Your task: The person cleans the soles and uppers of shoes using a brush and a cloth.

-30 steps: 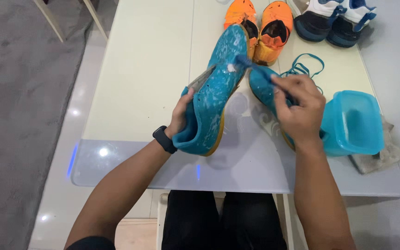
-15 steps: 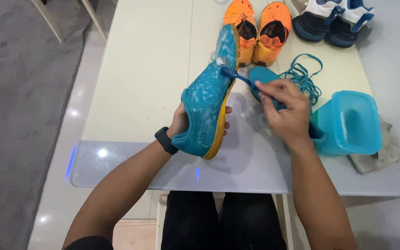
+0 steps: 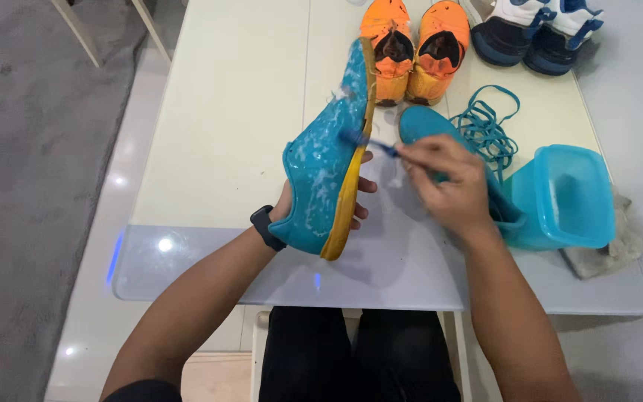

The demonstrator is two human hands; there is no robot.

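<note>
My left hand [image 3: 355,199] grips a teal shoe [image 3: 325,175] with a yellow sole, held on its side above the table, foam spots over its upper. My right hand [image 3: 446,182] holds a small blue brush [image 3: 370,143] whose head touches the shoe near the sole edge. The second teal shoe [image 3: 420,123] lies on the table behind my right hand, partly hidden by it. A black watch is on my left wrist.
Loose teal laces [image 3: 489,126] lie beside a teal plastic container [image 3: 563,197] at the right, on a grey cloth [image 3: 612,249]. An orange shoe pair [image 3: 414,45] and a white-and-navy pair [image 3: 541,30] stand at the far edge of the pale table [image 3: 225,134].
The teal shoe has turned more onto its side, sole edge facing right. My right hand has moved the brush down the shoe, from near the toe toward the middle.
</note>
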